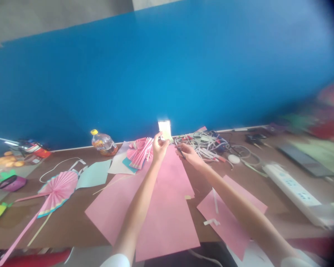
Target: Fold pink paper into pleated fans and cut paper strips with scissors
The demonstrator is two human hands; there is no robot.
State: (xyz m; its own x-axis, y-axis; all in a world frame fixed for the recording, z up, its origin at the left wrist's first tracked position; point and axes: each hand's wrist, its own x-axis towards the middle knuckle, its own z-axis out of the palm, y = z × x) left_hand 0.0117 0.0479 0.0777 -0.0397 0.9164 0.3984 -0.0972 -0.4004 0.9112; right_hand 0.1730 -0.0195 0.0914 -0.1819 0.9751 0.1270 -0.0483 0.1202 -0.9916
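Note:
My left hand (160,148) is closed on a small, bright, pale-yellow piece of paper (165,130), held up in front of the blue wall. Close by on the right, my right hand (190,155) grips what look like dark-handled scissors (180,151), their tips near the paper. Large pink paper sheets (167,222) lie under both forearms. Just left of my left hand is a folded pink paper fan (139,152), partly behind my fingers.
A second pink fan (58,191) and a light-blue sheet (94,173) lie left. A yellow-capped bottle (103,144) stands near the wall. Tangled cables (211,146), a power strip (292,189) and a dark phone (306,160) are right. Pink pieces (225,222) carry white strips.

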